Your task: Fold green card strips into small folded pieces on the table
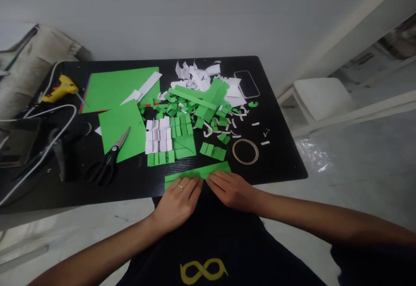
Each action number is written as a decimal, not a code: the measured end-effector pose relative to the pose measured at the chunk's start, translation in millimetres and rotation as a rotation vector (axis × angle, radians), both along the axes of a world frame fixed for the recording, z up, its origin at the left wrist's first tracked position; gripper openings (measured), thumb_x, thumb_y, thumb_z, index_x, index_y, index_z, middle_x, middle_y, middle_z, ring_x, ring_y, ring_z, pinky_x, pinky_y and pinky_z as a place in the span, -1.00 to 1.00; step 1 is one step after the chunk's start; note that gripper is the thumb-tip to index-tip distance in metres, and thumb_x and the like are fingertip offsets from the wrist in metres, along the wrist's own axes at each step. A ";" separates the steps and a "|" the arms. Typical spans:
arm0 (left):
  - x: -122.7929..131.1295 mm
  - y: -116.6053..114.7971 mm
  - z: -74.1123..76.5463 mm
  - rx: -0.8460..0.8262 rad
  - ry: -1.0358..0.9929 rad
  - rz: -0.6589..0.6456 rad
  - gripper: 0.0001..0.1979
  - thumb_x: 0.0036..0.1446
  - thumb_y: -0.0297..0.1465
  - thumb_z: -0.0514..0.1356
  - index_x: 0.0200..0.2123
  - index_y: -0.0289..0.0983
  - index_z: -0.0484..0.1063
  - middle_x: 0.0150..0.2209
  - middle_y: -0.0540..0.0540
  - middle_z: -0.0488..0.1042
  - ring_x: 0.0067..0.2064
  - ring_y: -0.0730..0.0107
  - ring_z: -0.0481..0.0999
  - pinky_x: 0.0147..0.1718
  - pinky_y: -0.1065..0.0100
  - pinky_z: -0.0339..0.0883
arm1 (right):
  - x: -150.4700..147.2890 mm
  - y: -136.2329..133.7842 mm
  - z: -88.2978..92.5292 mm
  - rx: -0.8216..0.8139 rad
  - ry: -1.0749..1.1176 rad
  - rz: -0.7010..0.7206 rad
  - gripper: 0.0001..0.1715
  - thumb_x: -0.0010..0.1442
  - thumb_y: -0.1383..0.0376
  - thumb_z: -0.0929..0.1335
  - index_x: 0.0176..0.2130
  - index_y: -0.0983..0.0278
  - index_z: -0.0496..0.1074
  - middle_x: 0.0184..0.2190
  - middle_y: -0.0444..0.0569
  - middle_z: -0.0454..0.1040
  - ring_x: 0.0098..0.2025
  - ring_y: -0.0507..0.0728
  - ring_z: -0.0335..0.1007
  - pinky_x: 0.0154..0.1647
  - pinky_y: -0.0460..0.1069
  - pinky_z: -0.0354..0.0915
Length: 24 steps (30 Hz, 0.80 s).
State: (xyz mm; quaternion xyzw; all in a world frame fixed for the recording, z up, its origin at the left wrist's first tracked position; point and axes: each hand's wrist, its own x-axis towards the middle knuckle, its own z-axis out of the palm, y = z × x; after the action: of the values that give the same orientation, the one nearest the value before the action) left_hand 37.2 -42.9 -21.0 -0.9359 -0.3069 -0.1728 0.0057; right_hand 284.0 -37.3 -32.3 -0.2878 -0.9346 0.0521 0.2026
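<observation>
A long green paper strip (200,171) lies along the table's front edge, creased lengthwise. My left hand (178,199) and my right hand (231,190) both pinch its near edge, fingertips close together at the middle. A ring sits on a finger of the left hand. Just beyond the strip, folded white paper pieces (158,135) and folded green pieces (182,125) stand in rows on a green sheet (186,146). A separate folded green piece (212,151) rests to their right. The thumbs and the strip's near edge are partly hidden.
Black-handled scissors (108,160) lie partly on a green sheet (121,125) at left. Farther left are a yellow glue gun (61,90) and a white cable (45,151). A tape roll (245,151) lies at right, a phone-like outline (248,83) behind it. Paper scraps (198,76) cover the back.
</observation>
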 end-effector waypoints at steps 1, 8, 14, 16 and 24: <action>-0.2 -0.1 -0.3 -0.001 0.005 0.001 -0.63 0.45 -0.57 0.00 0.17 -0.41 0.49 -0.14 -0.26 0.65 -0.17 0.13 0.61 -0.14 0.15 0.51 | -0.3 0.0 0.3 0.007 -0.001 0.000 -0.65 0.47 0.51 0.30 0.09 0.36 0.61 -0.09 0.17 0.69 -0.04 0.23 0.62 0.03 0.11 0.59; 1.0 -0.5 2.8 0.049 0.053 -0.010 -0.66 0.43 -0.60 0.00 0.10 -0.46 0.51 -0.13 -0.29 0.67 -0.19 0.12 0.62 -0.17 0.14 0.52 | -3.8 1.5 5.4 0.171 -0.022 0.001 -0.63 0.47 0.54 0.25 -0.06 0.42 0.64 -0.13 0.19 0.70 -0.08 0.22 0.64 0.00 0.08 0.59; 3.7 -8.1 3.9 0.056 0.131 0.030 -0.60 0.39 -0.62 -0.01 0.13 -0.47 0.52 0.00 -0.34 0.67 -0.07 0.06 0.64 -0.05 0.12 0.48 | -6.0 -4.5 8.3 0.184 0.031 -0.049 -0.63 0.47 0.54 0.23 -0.08 0.51 0.64 -0.15 0.19 0.72 -0.07 0.23 0.66 0.10 0.08 0.57; 4.8 -11.3 2.4 0.046 0.148 0.054 -0.58 0.38 -0.63 -0.03 0.13 -0.48 0.53 0.09 -0.37 0.65 0.01 0.05 0.64 0.01 0.12 0.46 | -7.2 -9.9 5.9 0.172 0.032 -0.092 -0.61 0.48 0.52 0.22 -0.03 0.50 0.63 -0.09 0.21 0.71 -0.03 0.24 0.65 0.14 0.11 0.56; 6.1 -18.7 -3.6 0.046 0.165 0.076 -0.54 0.41 -0.62 -0.07 0.17 -0.51 0.53 0.21 -0.40 0.60 0.17 -0.01 0.60 0.11 0.05 0.37 | -13.4 -28.6 -3.9 0.113 -0.009 -0.225 -0.58 0.48 0.49 0.20 0.10 0.52 0.57 0.21 0.31 0.58 0.19 0.31 0.55 0.19 0.15 0.53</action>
State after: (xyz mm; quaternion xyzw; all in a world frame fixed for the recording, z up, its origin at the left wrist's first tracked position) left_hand 43.4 -61.7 -24.7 -0.9342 -0.3368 -0.1020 0.0592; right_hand 270.6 -65.9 -36.2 -0.3791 -0.8987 -0.0251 0.2189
